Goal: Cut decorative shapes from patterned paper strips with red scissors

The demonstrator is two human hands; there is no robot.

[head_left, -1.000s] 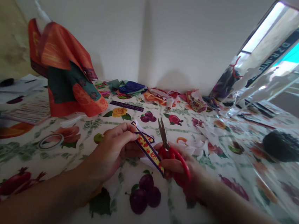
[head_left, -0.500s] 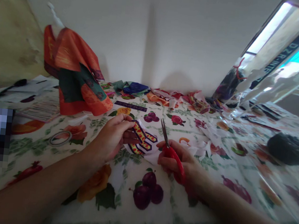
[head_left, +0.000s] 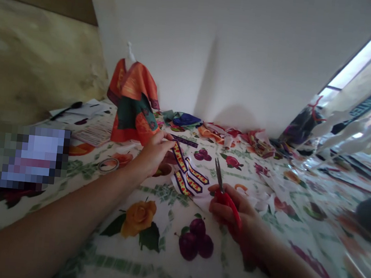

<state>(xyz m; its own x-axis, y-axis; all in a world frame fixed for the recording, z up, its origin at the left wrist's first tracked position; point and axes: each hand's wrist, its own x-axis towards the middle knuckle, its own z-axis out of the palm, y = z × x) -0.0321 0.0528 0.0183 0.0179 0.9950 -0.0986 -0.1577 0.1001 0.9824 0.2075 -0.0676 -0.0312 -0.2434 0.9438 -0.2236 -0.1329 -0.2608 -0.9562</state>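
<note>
Between the thumb and fingers of my left hand point(head_left: 153, 157) is the upper end of a yellow and red patterned strip point(head_left: 180, 157) with a dark border. Its lower end meets similar pointed strips point(head_left: 195, 186) on white backing just above the cloth; whether they are joined I cannot tell. My right hand point(head_left: 245, 217) is closed around the red handles of a pair of scissors point(head_left: 228, 201). The blades point up and away, nearly together, to the right of the strips and apart from them.
A doll form in an orange and green garment point(head_left: 137, 97) stands at back left. Near it lie a roll of tape point(head_left: 108, 164), a blurred-out device point(head_left: 34, 159) and papers point(head_left: 90, 110). Fabric scraps point(head_left: 219, 133) line the wall. White scraps point(head_left: 264, 201) lie right of the scissors.
The view has turned left, so everything sits further right. My left hand has drawn away from the pointed strips, and more of the held strip shows. My right hand still grips the scissors.
</note>
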